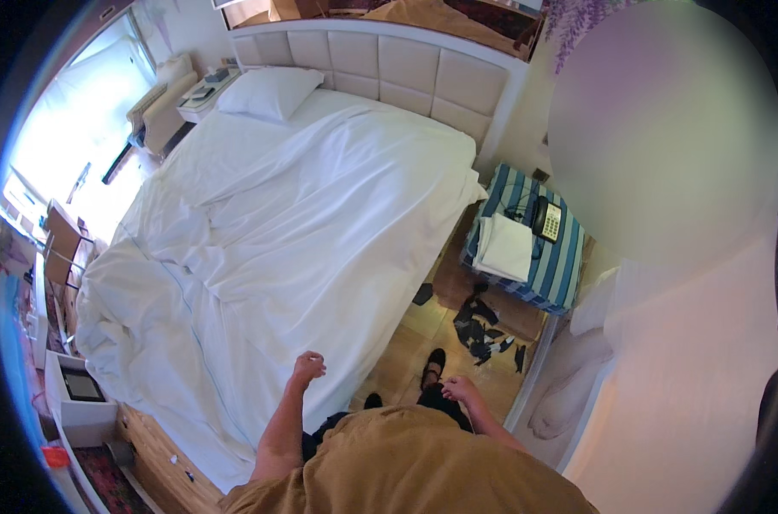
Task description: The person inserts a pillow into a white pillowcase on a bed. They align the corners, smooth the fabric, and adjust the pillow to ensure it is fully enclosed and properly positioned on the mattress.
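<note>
My left hand (310, 366) hangs over the near side of the bed with its fingers loosely curled and nothing visible in it. Below and to its right, my right hand (461, 389) is beside my body above the floor, fingers also bent; whether they close on anything does not show. A rumpled white sheet or duvet (312, 238) covers most of the bed, bunched towards the foot end. One white pillow (270, 91) lies at the far head corner, against the padded beige headboard (405, 64).
Right of the bed stands a blue striped cloth-covered bedside table (559, 270) with folded white linen (504, 247) and a telephone (547, 219). Dark crumpled items (475, 327) lie on the floor by my feet. A wall runs along the right; an armchair (167, 103) stands beyond the bed.
</note>
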Demonstrator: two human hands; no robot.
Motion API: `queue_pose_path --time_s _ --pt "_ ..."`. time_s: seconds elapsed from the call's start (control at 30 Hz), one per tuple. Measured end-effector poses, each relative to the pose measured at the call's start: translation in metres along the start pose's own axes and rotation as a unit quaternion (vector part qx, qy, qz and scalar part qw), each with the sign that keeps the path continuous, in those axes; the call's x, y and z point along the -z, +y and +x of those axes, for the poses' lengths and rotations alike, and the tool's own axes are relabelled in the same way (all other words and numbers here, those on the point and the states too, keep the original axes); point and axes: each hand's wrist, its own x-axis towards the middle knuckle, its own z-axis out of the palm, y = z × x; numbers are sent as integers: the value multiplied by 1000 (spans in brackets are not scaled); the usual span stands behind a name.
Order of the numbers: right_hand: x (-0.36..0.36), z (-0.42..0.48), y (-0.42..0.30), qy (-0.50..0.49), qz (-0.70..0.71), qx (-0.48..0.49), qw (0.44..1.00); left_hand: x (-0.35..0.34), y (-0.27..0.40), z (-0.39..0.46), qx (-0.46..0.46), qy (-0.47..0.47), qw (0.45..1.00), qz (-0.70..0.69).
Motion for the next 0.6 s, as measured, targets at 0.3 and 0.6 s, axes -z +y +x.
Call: queue_pose_path --time_s 0.3,0.6 --pt "128 127 -117 50 -60 76 994 -90 22 4 74 -41 996 -14" --pt "112 221 -236 20 -32 113 993 -104 22 13 141 53 988 -46"
